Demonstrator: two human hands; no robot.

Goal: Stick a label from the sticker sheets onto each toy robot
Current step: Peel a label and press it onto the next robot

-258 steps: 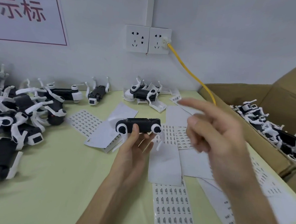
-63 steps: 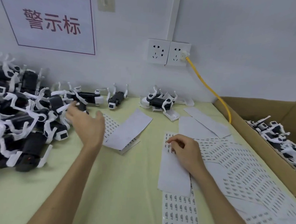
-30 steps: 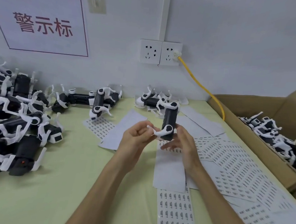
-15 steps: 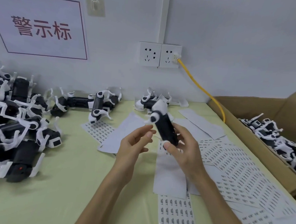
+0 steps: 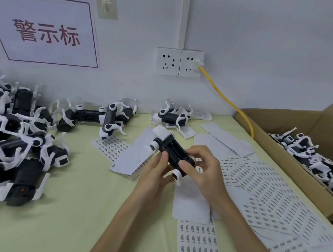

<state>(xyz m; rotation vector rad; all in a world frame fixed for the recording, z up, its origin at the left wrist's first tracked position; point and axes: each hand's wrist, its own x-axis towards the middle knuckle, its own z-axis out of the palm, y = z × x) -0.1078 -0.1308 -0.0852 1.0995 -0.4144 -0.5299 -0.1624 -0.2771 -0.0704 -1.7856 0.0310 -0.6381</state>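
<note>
1. Now that my left hand [image 5: 155, 170] has closed back in, both hands hold the toy robot [image 5: 172, 151] just above the table [image 5: 69, 198], beside the sticker sheets [image 5: 265, 190]. Half a second ago only my right hand [image 5: 204, 167] had it, with the left fingers open alongside.
2. Robot's down from near upright a second ago to a low diagonal: white end up and to the left, black body facing me.
3. Left fingers curl under the body, with the thumb laid on its near side. Right fingers wrap the far side, and the right thumb [image 5: 182, 164] presses flat on the black body.
4. I read that as the label going on, since my right hand was at the sheets two seconds ago. I can't make out the label itself under the thumb.
5. If it's seated, this one's nearly done. The pile of toy robots [image 5: 14, 145] on the left looks like the waiting stock, and more lie in the cardboard box [image 5: 287, 184] on the right.
</note>
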